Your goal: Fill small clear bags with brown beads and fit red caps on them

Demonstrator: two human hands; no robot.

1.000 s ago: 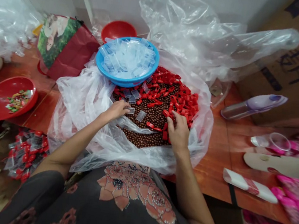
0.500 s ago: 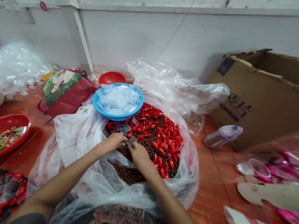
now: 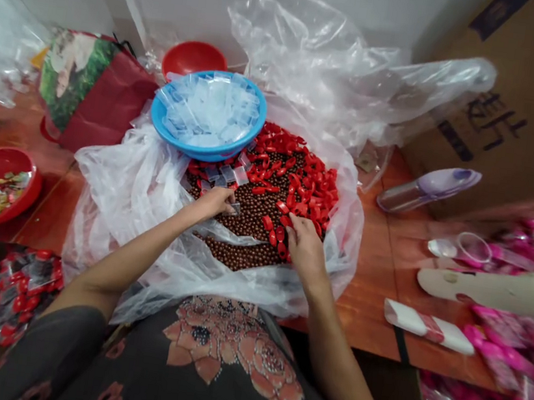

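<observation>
A pile of small brown balls lies in a spread clear plastic bag in front of me. My left hand is closed on a small clear plastic box over the pile's left part. At the pile's right side, my right hand has its fingers apart and its fingertips at the edge of the red plastic caps. I cannot see anything held in it. Several clear boxes rest on the balls beyond my left hand. Behind them stands a blue basin heaped with clear plastic pieces.
A red bowl sits behind the basin, and a red bag to its left. The red dish holds colourful bits. On the right are a bottle, a cardboard box, a white roll and pink packages.
My hands, close together over the pile before, are now apart. The right one has moved right to the red caps, while the left keeps a small clear box. The view has tilted down.
</observation>
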